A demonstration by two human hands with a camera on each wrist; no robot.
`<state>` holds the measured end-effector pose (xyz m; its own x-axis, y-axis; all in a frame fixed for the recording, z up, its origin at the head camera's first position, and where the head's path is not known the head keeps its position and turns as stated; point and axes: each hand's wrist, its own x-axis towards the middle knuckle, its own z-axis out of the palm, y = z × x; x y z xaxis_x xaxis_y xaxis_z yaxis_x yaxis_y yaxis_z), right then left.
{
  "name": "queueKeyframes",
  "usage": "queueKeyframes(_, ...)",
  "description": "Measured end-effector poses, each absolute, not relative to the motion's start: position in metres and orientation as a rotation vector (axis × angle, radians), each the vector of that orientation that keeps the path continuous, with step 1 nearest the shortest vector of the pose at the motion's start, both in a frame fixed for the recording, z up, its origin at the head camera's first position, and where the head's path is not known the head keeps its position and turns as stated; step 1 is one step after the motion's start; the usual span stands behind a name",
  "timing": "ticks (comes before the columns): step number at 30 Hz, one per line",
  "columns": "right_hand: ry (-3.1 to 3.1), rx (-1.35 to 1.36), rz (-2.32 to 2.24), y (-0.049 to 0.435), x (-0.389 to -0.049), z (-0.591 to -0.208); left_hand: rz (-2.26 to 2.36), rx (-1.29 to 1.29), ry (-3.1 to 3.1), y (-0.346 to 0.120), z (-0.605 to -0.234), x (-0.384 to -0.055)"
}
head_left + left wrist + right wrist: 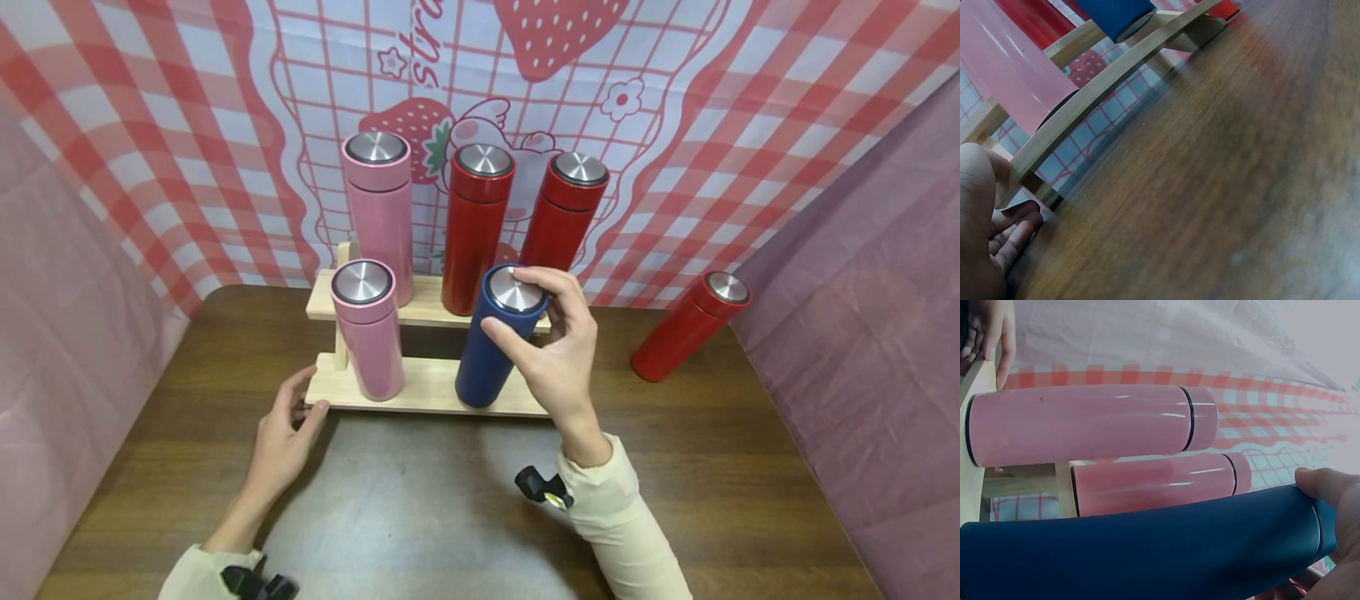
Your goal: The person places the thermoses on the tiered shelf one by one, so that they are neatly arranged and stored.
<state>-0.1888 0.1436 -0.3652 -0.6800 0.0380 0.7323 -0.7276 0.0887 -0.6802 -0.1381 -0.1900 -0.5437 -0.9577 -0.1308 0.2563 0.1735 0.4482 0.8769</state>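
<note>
My right hand (pixel 562 350) grips a dark blue thermos bottle (pixel 486 358) round its lid, thumb in front and fingers over the far side. The bottle's base (pixel 1137 25) is right at the lower shelf, toward its right end. With thumb and fingers, my left hand (pixel 281 437) holds the left end of a two-tier wooden rack (pixel 431 387). A pink thermos (pixel 369 350) stands upright on the lower shelf, near that hand. Behind it on the upper shelf are a taller pink thermos (pixel 382 225) and two red ones, a middle red thermos (pixel 474 242) and a right red thermos (pixel 558 221).
Another red thermos (pixel 678 337) stands on the brown wooden table (pixel 420 500), right of the rack. A red-and-white checked cloth with strawberries (pixel 652 167) hangs behind. Pink curtains (pixel 862 292) flank both sides.
</note>
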Motion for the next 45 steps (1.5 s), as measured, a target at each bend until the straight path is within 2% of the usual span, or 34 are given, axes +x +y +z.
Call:
queueKeyframes(20,-1.844,0.687,1.584,0.121,-0.198,-0.377,-1.514,-0.04,-2.415,-0.189,-0.542,-0.137)
queueKeyframes(45,-1.941,0.709,1.554,0.124,-0.204,-0.383,-1.521,-0.025,-2.426,-0.19,-0.544,-0.137)
